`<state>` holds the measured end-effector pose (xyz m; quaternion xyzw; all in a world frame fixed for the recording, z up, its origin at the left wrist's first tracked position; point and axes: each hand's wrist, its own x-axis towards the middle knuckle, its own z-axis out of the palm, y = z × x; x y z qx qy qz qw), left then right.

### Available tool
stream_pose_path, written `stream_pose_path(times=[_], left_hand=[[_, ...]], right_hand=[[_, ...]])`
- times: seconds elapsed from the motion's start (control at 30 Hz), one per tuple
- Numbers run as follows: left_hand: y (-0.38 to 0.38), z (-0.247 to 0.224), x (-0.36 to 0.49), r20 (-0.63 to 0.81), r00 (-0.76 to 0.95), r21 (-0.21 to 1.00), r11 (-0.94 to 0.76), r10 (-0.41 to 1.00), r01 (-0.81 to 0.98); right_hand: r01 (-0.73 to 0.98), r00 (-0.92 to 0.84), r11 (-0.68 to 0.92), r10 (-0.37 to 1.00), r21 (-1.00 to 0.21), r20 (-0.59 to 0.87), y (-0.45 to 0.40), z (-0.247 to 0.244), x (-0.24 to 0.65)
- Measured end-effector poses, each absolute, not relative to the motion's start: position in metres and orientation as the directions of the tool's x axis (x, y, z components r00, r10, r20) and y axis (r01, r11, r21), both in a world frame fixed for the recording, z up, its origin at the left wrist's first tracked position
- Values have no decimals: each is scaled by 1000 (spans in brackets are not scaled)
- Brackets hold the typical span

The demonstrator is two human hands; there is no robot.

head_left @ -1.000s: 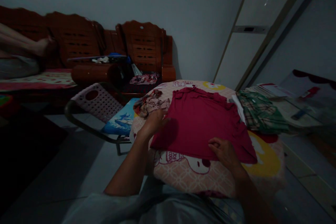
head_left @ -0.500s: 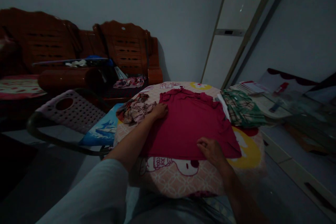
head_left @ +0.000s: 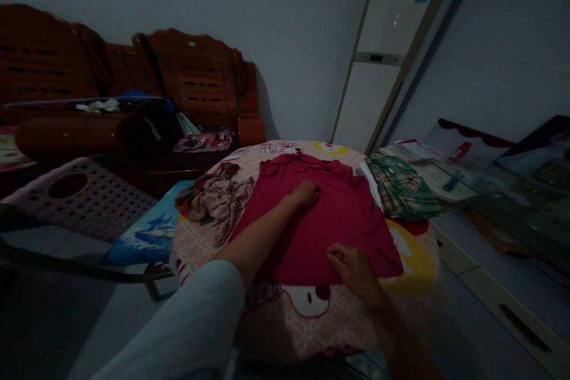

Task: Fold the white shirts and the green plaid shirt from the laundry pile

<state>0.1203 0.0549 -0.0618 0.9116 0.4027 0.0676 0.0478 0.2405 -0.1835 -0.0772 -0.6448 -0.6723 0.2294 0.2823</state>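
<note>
A dark pink shirt (head_left: pixel 320 231) lies spread out on the round table, its upper edge slightly crumpled and its lower edge towards me. On the middle of the shirt rests my left hand (head_left: pixel 307 193), fingers curled in, with no cloth drawn up in it. My right hand (head_left: pixel 351 264) is over the shirt's lower right part, thumb and fingers pinched together, and nothing shows between them. Left of the shirt is a crumpled heap of patterned and pale pink cloth (head_left: pixel 218 196). A folded green plaid garment (head_left: pixel 403 187) lies to the right.
A patterned pink cover (head_left: pixel 200 243) drapes the table. A chair with a woven pink back (head_left: pixel 84 196) and a blue cushion (head_left: pixel 146 225) stand at left. Wooden seats (head_left: pixel 191 77) line the wall. A glass-topped cabinet (head_left: pixel 494 190) flanks the table's right side.
My left hand has moved right, from the shirt's left edge to its middle. My right hand stays near the lower edge, still pinched. The view has shifted slightly right.
</note>
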Motion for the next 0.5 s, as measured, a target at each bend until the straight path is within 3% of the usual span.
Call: stream_pose_path(times=[0.13, 0.23, 0.37, 0.5], left_hand=[[57, -80, 121, 233, 651, 190, -690, 723, 698], [57, -87, 119, 292, 659, 210, -719, 693, 663], [58, -91, 118, 295, 684, 212, -743, 667, 634], [58, -92, 118, 285, 674, 229, -731, 682, 643]], right_hand=[[663, -101, 79, 995, -745, 15, -175, -64, 251], [662, -114, 111, 992, -741, 47, -147, -46, 269], [756, 16, 103, 984, -646, 176, -84, -25, 299], [909, 200, -68, 936, -410, 289, -13, -22, 322]])
